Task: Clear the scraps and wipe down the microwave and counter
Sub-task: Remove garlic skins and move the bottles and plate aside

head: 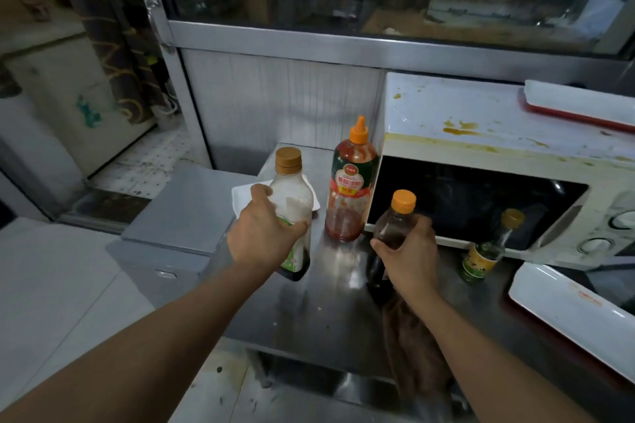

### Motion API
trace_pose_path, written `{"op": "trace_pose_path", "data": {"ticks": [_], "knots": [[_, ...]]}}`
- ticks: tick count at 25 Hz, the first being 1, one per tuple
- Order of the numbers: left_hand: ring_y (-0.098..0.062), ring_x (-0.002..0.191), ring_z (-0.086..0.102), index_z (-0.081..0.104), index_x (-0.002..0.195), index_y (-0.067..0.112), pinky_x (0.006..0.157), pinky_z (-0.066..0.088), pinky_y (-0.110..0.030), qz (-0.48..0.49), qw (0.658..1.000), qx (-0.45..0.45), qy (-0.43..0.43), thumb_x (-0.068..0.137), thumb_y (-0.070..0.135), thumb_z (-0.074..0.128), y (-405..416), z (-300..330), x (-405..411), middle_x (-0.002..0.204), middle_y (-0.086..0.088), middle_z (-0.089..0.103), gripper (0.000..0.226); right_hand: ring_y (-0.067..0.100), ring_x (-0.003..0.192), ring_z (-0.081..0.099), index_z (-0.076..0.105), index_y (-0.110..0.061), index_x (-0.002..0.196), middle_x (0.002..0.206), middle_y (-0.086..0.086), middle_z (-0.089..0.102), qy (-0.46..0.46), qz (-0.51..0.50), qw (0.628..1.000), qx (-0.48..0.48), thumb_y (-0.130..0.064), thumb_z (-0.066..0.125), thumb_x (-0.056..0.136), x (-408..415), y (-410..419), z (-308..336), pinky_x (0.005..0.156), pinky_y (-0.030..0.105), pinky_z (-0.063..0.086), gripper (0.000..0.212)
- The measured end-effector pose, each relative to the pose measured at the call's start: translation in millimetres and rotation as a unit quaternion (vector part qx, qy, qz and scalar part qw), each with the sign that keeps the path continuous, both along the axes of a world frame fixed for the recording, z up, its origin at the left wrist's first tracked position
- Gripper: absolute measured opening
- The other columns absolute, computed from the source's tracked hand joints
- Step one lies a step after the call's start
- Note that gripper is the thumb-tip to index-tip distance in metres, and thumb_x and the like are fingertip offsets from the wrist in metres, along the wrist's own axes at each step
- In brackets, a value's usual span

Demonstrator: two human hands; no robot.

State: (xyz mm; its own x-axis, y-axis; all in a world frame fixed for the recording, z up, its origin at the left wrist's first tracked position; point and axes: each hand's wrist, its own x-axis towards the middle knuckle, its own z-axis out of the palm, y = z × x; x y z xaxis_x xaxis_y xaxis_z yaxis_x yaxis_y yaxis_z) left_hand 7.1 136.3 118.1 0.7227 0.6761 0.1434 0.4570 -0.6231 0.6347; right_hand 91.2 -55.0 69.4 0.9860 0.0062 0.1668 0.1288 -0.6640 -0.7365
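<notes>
- The left hand (266, 233), left of centre in the frame, wraps its fingers round a tall clear bottle (292, 213) with a ribbed tan screw cap; a dark liquid sits low in its rounded base, and a pale green label shows under the palm.
- The right hand (409, 251), just right of centre, grips a smaller clear bottle (395, 220) with an orange cap and brownish contents. A brown cloth (415, 354) hangs from below this hand — soft, limp, folded on itself.
- Between the two hands, further back, stands a ketchup squeeze bottle (352, 182) with an orange nozzle tip and a red label, red sauce smeared inside its plastic walls.
- The microwave (481, 120) fills the right of the frame: a white boxy shell, its flat top spotted with yellow-brown stains, its dark glass door glossy.
- A green glass bottle (481, 257) with a yellow label stands in front of the door.
- The counter (336, 306) is brushed stainless steel, shiny and streaked.
- A white rectangular dish (240, 199) lies behind the left hand; a white tray (563, 316) with a red underside sits at lower right, and another (580, 103) rests on the microwave top.
</notes>
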Motion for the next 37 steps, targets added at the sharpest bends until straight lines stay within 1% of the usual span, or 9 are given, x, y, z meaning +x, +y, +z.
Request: {"op": "trace_pose_path", "data": {"ticks": [4, 7, 9, 13, 16, 19, 25, 33, 37], "knots": [[-0.028, 0.106, 0.059, 0.037, 0.122, 0.017, 0.076, 0.047, -0.037, 0.008, 1.0, 0.001, -0.009, 0.071, 0.05, 0.074, 21.7, 33.4, -36.0, 0.116, -0.004, 0.061, 0.071, 0.026, 0.108, 0.058, 0.043, -0.014, 0.115, 0.119, 0.007, 0.058, -0.01, 0.037, 0.999, -0.001, -0.032, 0.082, 0.067, -31.8, 31.8, 40.8, 0.082, 0.032, 0.048, 0.064], [-0.03, 0.103, 0.06, 0.038, 0.121, 0.017, 0.074, 0.047, -0.038, 0.017, 1.0, 0.009, -0.02, 0.07, 0.05, 0.075, 47.8, 63.8, -67.6, 0.114, -0.006, 0.061, 0.071, 0.029, 0.105, 0.059, 0.042, -0.012, 0.113, 0.116, 0.009, 0.06, -0.026, 0.049, 0.998, -0.012, -0.036, 0.08, 0.067, -59.4, 61.6, 77.2, 0.082, 0.038, 0.052, 0.064], [-0.029, 0.101, 0.061, 0.038, 0.12, 0.017, 0.074, 0.049, -0.038, 0.011, 0.999, 0.022, -0.035, 0.07, 0.049, 0.075, 68.0, 82.2, -87.6, 0.112, -0.005, 0.062, 0.07, 0.031, 0.103, 0.06, 0.042, -0.01, 0.115, 0.113, 0.011, 0.06, -0.049, 0.057, 0.997, -0.02, -0.037, 0.079, 0.068, -78.9, 82.0, 101.3, 0.078, 0.037, 0.05, 0.066], [-0.029, 0.101, 0.061, 0.038, 0.119, 0.019, 0.076, 0.05, -0.039, 0.009, 0.998, 0.037, -0.057, 0.069, 0.047, 0.075, 106.5, 109.0, -116.6, 0.111, -0.006, 0.063, 0.068, 0.035, 0.104, 0.06, 0.034, -0.012, 0.125, 0.114, 0.011, 0.061, -0.071, 0.043, 0.996, -0.025, -0.042, 0.079, 0.066, -107.9, 116.8, 138.5, 0.08, 0.04, 0.05, 0.081], [-0.029, 0.102, 0.061, 0.037, 0.121, 0.019, 0.079, 0.052, -0.04, 0.005, 0.996, 0.037, -0.081, 0.069, 0.047, 0.075, 134.5, 123.2, -126.7, 0.113, -0.007, 0.062, 0.07, 0.033, 0.105, 0.057, 0.04, -0.009, 0.118, 0.118, 0.012, 0.056, -0.078, 0.04, 0.996, -0.024, -0.043, 0.079, 0.067, -120.9, 141.1, 155.2, 0.076, 0.037, 0.046, 0.073], [-0.029, 0.102, 0.061, 0.036, 0.123, 0.02, 0.081, 0.053, -0.043, 0.004, 0.995, 0.039, -0.087, 0.068, 0.048, 0.076, 157.9, 132.0, -124.0, 0.114, -0.007, 0.062, 0.073, 0.027, 0.096, 0.057, 0.043, -0.011, 0.109, 0.11, 0.009, 0.059, -0.085, 0.042, 0.995, -0.022, -0.045, 0.079, 0.065, -118.6, 162.3, 164.0, 0.067, 0.031, 0.042, 0.066], [-0.027, 0.1, 0.062, 0.036, 0.123, 0.021, 0.078, 0.052, -0.04, -0.007, 0.997, 0.036, -0.075, 0.069, 0.051, 0.074, 201.5, 129.6, -74.9, 0.114, -0.005, 0.061, 0.073, 0.02, 0.084, 0.054, 0.041, -0.013, 0.111, 0.102, 0.003, 0.057, -0.094, 0.032, 0.995, -0.01, -0.045, 0.077, 0.069, -73.2, 205.4, 164.4, 0.062, 0.026, 0.037, 0.065], [-0.028, 0.099, 0.062, 0.037, 0.12, 0.018, 0.08, 0.052, -0.041, -0.034, 0.997, 0.033, -0.067, 0.069, 0.05, 0.075, 235.8, 112.0, 58.4, 0.11, -0.005, 0.062, 0.071, 0.027, 0.093, 0.06, 0.04, -0.013, 0.112, 0.106, 0.007, 0.059, -0.079, -0.007, 0.997, -0.011, -0.044, 0.079, 0.067, 50.7, 246.0, 143.3, 0.067, 0.031, 0.047, 0.067], [-0.028, 0.097, 0.063, 0.038, 0.121, 0.018, 0.074, 0.051, -0.036, -0.057, 0.996, 0.019, -0.059, 0.069, 0.049, 0.076, 244.8, 100.2, 111.6, 0.109, -0.006, 0.063, 0.071, 0.029, 0.095, 0.06, 0.041, -0.011, 0.113, 0.107, 0.01, 0.059, -0.07, -0.032, 0.997, -0.006, -0.042, 0.079, 0.067, 95.8, 253.9, 131.4, 0.064, 0.031, 0.043, 0.067]]}}
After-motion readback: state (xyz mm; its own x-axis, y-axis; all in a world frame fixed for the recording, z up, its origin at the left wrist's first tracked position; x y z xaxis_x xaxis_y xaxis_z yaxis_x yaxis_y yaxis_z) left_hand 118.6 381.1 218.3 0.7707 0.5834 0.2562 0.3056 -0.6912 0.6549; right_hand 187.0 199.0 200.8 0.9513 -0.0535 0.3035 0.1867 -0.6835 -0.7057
